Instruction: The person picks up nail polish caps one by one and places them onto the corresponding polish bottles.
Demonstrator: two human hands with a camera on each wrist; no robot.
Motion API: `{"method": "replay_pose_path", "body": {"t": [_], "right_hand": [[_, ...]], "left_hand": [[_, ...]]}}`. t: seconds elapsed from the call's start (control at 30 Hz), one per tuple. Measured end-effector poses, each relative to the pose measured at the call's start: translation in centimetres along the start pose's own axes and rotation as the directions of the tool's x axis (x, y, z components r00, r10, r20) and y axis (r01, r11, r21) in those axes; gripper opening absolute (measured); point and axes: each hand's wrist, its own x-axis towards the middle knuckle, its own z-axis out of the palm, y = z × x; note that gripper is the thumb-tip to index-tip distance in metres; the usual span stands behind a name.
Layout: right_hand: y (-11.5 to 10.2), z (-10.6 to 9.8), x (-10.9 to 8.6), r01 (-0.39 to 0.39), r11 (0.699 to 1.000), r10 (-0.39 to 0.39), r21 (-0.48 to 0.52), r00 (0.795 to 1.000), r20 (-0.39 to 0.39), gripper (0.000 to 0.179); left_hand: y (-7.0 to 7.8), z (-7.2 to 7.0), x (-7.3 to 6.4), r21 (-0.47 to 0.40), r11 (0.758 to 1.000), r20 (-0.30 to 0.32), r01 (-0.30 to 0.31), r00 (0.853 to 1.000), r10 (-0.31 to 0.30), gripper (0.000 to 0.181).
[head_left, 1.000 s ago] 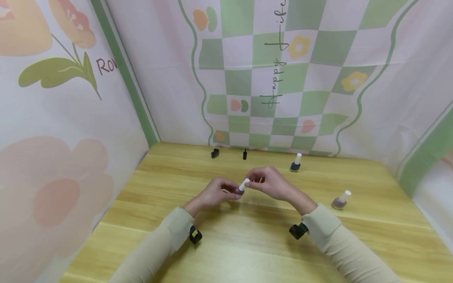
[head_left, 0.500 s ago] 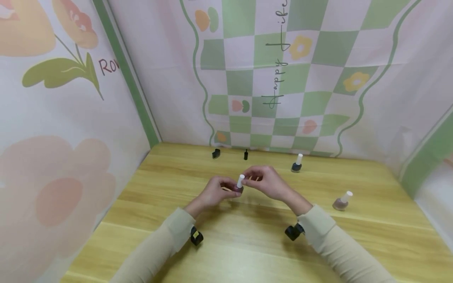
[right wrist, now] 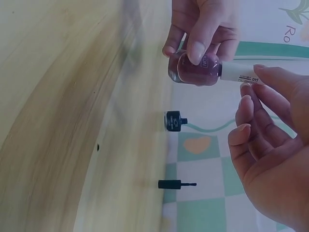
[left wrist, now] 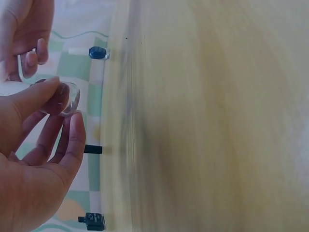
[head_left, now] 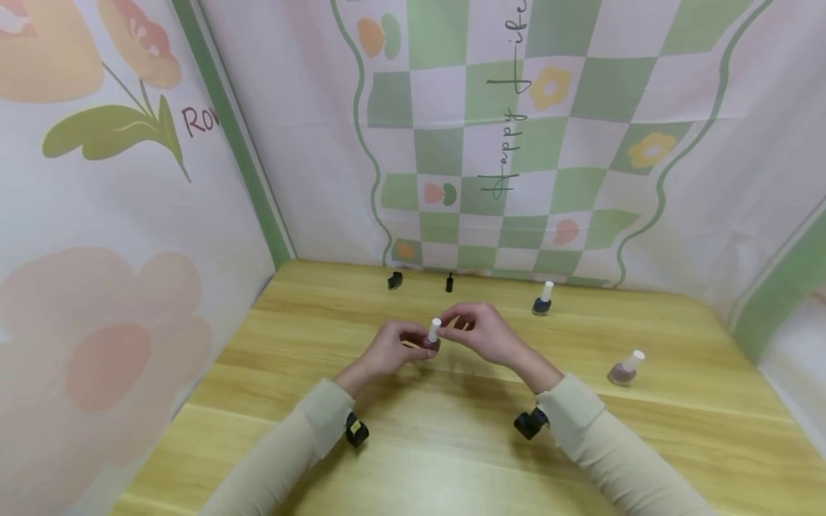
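Over the middle of the table, my left hand (head_left: 395, 349) grips a plum-coloured nail polish bottle (right wrist: 195, 70) by its glass body, thumb on one side and fingers on the other. The bottle's white cap (right wrist: 235, 72) is on its neck and points up in the head view, tilted slightly right. My right hand (head_left: 482, 333) has thumb and index fingertip at the end of that cap, pinching it. Its other fingers are loosely bent. Whether the cap is screwed tight cannot be told.
At the table's back edge are an uncapped black nail polish bottle (head_left: 395, 280) and a black brush cap (head_left: 449, 283). To the right stand a dark blue nail polish bottle (head_left: 542, 306) and a mauve one (head_left: 622, 373), both white-capped. A patterned curtain (head_left: 445, 150) hangs behind.
The held bottle has shifted slightly left and its cap has gone from leaning right to more upright. My right hand has moved slightly left with it.
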Motion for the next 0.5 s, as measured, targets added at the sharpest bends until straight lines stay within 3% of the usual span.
{"method": "replay_pose_path", "body": {"t": [0.5], "right_hand": [[-0.2,2.3,2.4,-0.012,0.998,0.014,0.069,1.000,-0.028,0.020]], "left_hand": [[-0.6,-2.3,-0.8,-0.013,1.000,-0.052,0.028,0.998,-0.029,0.018]]}}
